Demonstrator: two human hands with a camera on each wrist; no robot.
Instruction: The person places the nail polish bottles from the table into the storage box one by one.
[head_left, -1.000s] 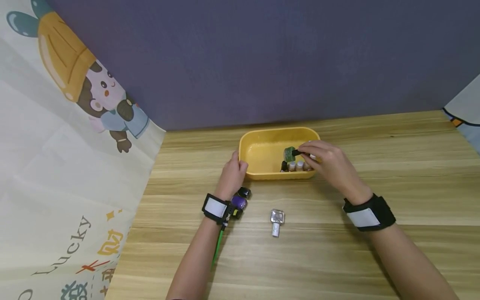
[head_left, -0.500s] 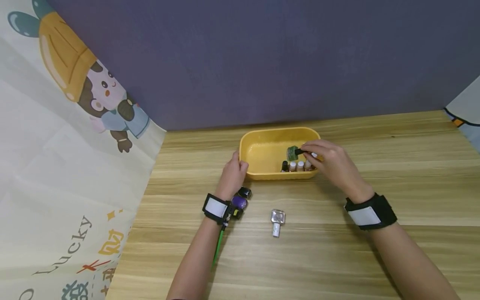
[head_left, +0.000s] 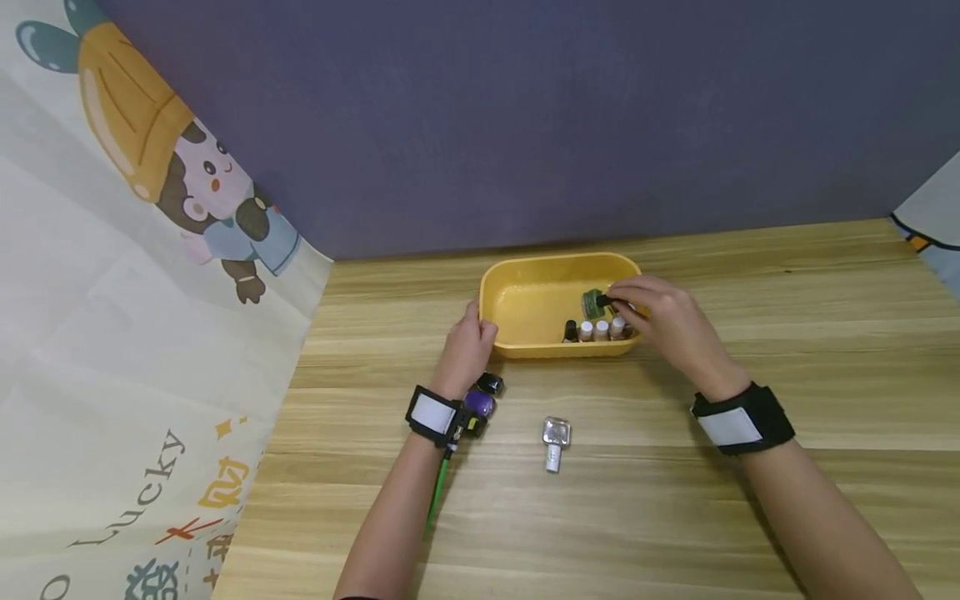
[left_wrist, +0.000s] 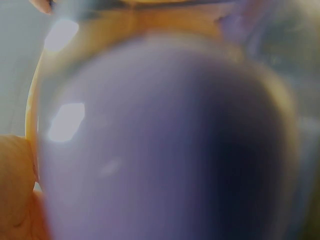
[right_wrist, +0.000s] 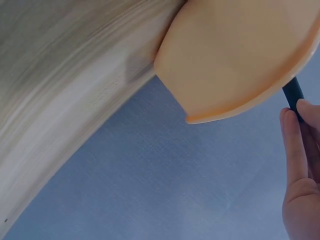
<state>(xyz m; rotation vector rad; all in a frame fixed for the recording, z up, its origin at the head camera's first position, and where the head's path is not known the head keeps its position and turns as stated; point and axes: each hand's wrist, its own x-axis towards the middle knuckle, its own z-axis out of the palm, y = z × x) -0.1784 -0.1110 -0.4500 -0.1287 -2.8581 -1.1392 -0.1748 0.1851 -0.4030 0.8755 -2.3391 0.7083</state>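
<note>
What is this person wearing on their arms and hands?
No gloves show on the left hand or right hand. Each wrist has a black strap with a pale rectangular patch. A thin green cable shows beside the left forearm.

A person is wearing a wide black fabric wristband between the bare left hand and the bare left forearm. This left wristband is carrying a pale grey-white rectangular patch, framed in black. Small dark fittings are jutting from the left wristband's right edge, and a thin, bright green cable-like strip is running below it. Well to the right of the left wristband, a second wide black fabric wristband, ending unevenly, is circling the bare right hand's wrist, its pale rectangular panel lying nearer the left wristband.
</note>
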